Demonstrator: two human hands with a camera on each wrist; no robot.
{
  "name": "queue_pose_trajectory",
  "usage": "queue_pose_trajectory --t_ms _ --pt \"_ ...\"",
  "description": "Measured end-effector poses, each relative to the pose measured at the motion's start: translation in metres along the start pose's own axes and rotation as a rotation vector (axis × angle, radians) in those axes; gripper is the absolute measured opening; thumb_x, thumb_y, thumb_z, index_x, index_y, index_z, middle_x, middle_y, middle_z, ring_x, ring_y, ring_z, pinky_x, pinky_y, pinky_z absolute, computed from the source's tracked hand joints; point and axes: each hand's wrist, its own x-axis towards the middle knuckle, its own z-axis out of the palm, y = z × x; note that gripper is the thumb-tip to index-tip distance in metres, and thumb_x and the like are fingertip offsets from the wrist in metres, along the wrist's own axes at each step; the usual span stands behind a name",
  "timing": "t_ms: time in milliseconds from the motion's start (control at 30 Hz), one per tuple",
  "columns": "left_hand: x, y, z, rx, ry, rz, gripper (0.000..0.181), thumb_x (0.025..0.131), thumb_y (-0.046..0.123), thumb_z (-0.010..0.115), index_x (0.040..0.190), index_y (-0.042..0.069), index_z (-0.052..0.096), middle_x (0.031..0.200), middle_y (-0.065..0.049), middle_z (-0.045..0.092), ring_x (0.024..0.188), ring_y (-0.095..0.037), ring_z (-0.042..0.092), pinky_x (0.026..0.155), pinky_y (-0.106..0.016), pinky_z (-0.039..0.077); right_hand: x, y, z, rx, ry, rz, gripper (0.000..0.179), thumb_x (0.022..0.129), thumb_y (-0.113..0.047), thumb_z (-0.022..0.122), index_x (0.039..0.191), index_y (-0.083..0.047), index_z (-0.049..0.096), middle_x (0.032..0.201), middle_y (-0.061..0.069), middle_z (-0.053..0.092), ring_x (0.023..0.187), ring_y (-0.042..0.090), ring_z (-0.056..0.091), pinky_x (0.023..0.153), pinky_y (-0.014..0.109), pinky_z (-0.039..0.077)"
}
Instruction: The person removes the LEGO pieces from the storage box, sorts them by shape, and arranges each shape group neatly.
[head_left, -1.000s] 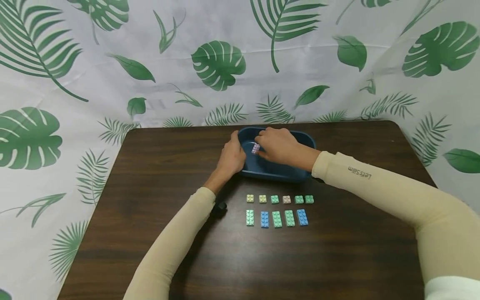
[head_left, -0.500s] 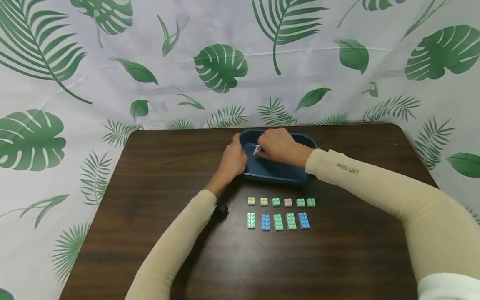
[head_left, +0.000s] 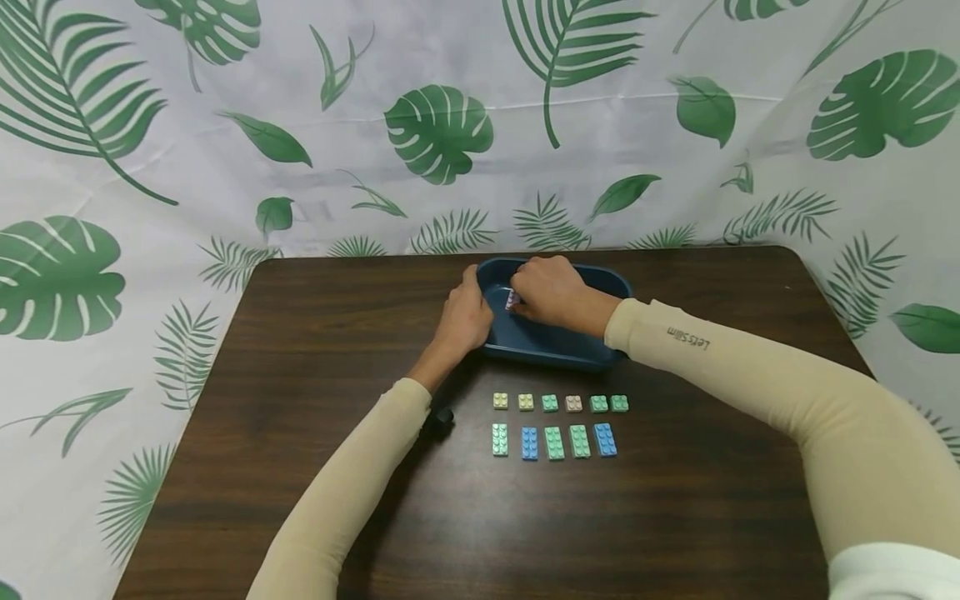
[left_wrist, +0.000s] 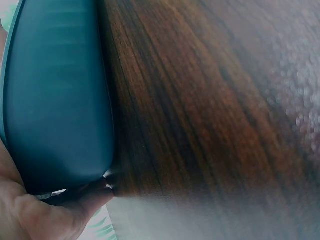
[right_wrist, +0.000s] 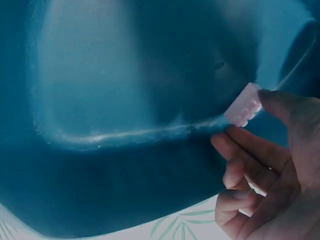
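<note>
A dark blue plastic tub [head_left: 543, 337] stands near the table's far edge. My left hand [head_left: 465, 312] grips its left end; in the left wrist view, fingers [left_wrist: 92, 200] curl at the tub's end wall. Inside the tub my right hand [head_left: 552, 290] pinches a pale pink toy building brick [right_wrist: 243, 105] between thumb and fingertips, close to the tub floor. The brick's studs face the palm in the right wrist view. In the head view the hand partly hides the brick.
Nearer me lie two rows of toy bricks: small square ones, such as a yellow brick [head_left: 500, 401], and longer ones, such as a blue brick [head_left: 529, 443]. A small black object [head_left: 444, 417] sits by the left wrist. A leaf-print cloth [head_left: 438, 133] hangs behind the table [head_left: 337, 333].
The pink brick has turned slightly within the right hand's fingers, which stay in the tub. The right forearm has shifted a little to the left. The left hand keeps its place.
</note>
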Motion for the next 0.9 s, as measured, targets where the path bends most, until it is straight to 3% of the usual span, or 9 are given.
queue_pose_trajectory --t_ms 333,533,733,900 --pt "0.0 0.001 -0.001 -0.003 -0.001 -0.018 0.059 0.108 0.009 0.041 0.165 0.008 0.026 0.144 -0.025 0.062 0.121 -0.045 0.067 0.098 -0.056 0.056 -0.033 -0.002 -0.024 -0.017 -0.006 0.02 0.033 0.095 -0.049 0.077 0.09 -0.016 0.075 0.085 0.001 0.07 0.077 0.022 0.063 0.058 0.037 0.051" --pt "0.001 0.0 -0.002 -0.014 -0.011 -0.014 0.06 0.108 0.007 0.039 0.165 0.008 0.025 0.133 -0.024 0.067 0.114 -0.044 0.069 0.095 -0.055 0.057 -0.075 -0.003 -0.035 -0.067 0.107 -0.021 0.038 0.093 -0.049 0.079 0.098 -0.011 0.078 0.093 0.007 0.074 0.083 0.024 0.067 0.055 0.038 0.053" --pt "0.002 0.001 -0.003 -0.022 -0.039 -0.017 0.061 0.108 0.007 0.037 0.167 0.009 0.021 0.112 -0.022 0.069 0.096 -0.04 0.071 0.083 -0.051 0.055 -0.122 -0.003 -0.035 -0.08 0.248 -0.135 0.042 0.09 -0.048 0.082 0.102 -0.008 0.077 0.094 0.008 0.074 0.085 0.024 0.067 0.052 0.034 0.052" --pt "0.001 0.003 -0.004 -0.022 -0.047 -0.019 0.06 0.108 0.008 0.036 0.167 0.009 0.021 0.11 -0.022 0.07 0.09 -0.038 0.07 0.078 -0.049 0.053 -0.155 -0.007 -0.032 -0.068 0.276 -0.197 0.046 0.089 -0.049 0.081 0.105 -0.006 0.075 0.096 0.008 0.073 0.084 0.023 0.067 0.052 0.032 0.05"
